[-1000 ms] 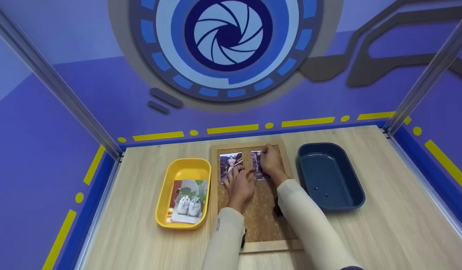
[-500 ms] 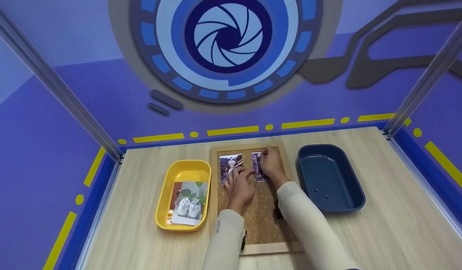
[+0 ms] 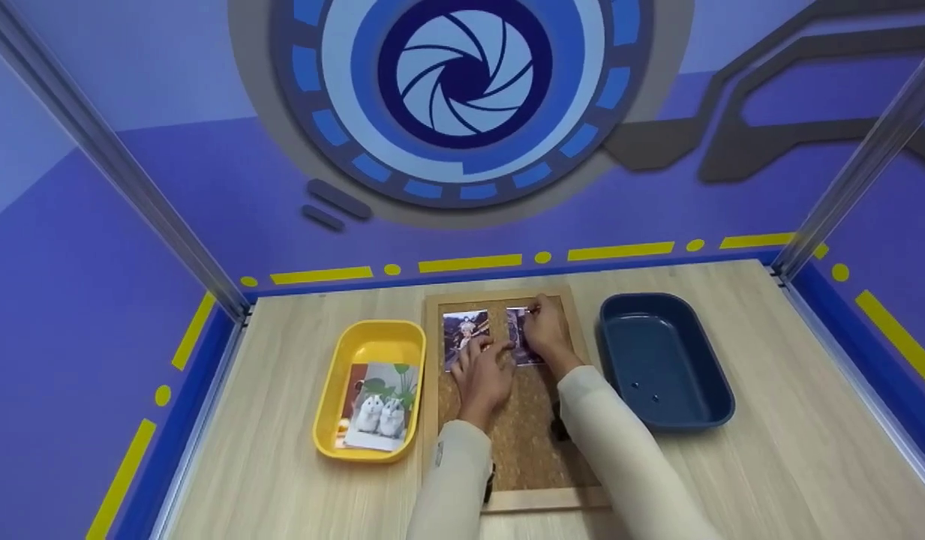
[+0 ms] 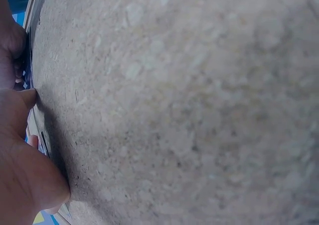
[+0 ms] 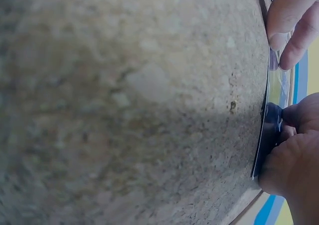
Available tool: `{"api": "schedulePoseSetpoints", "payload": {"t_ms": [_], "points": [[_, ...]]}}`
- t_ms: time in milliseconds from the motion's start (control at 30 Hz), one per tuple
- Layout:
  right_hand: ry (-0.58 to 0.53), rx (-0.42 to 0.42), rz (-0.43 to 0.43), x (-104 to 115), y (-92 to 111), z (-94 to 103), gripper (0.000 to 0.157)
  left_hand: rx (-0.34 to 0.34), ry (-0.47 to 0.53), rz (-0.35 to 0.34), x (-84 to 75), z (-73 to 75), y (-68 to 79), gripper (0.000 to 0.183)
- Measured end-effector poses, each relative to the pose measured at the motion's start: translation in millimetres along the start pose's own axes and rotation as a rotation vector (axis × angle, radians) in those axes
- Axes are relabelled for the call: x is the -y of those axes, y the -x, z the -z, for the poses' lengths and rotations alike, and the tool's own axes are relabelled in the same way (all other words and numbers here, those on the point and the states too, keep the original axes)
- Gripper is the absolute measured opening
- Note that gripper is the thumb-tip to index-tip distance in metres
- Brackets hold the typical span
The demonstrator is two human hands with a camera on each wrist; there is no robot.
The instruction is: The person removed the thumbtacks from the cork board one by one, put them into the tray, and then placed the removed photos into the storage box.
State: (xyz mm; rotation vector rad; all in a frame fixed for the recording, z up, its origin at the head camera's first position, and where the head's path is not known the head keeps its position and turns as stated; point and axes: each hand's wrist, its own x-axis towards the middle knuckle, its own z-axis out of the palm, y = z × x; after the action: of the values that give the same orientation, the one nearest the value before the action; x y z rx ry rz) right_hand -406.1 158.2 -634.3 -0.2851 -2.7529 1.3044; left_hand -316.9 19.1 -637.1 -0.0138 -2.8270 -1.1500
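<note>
A cork board (image 3: 526, 457) with a wooden frame lies flat, bearing two photos near its top. My left hand (image 3: 483, 379) rests with spread fingers over the lower part of the left photo (image 3: 462, 328), its thumb side at the right photo's left edge. Curled over the right photo (image 3: 515, 324), my right hand (image 3: 546, 331) pinches a tiny thing at its upper edge. It looks like a push pin but is mostly hidden by the fingers. In the right wrist view, the photo's dark edge (image 5: 266, 135) lies close against the cork under my right hand (image 5: 299, 153).
Left of the board stands a yellow tray (image 3: 372, 330) with several photos, a picture of two white hamsters (image 3: 379, 416) on top. A dark blue tray (image 3: 661, 330) on the right holds two small shiny pins (image 3: 656, 398). Printed walls enclose the wooden table (image 3: 282, 420).
The head view has shifted slightly. Both hands stay in the same places on the photos, and the right fingers keep their pinch at the right photo's upper edge.
</note>
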Motion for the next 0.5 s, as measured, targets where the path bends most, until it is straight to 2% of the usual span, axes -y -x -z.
{"api": "schedulePoseSetpoints", "payload": {"t_ms": [233, 500], "points": [[-0.018, -0.009, -0.003, -0.2, -2.2, -1.0, 0.013, -0.023, -0.013, -0.013, 0.6, -0.9, -1.1, 0.029], [-0.020, -0.010, -0.008, -1.0, -1.9, -0.7, 0.012, -0.012, -0.002, -0.009, 0.9, -0.9, -0.5, 0.028]]}}
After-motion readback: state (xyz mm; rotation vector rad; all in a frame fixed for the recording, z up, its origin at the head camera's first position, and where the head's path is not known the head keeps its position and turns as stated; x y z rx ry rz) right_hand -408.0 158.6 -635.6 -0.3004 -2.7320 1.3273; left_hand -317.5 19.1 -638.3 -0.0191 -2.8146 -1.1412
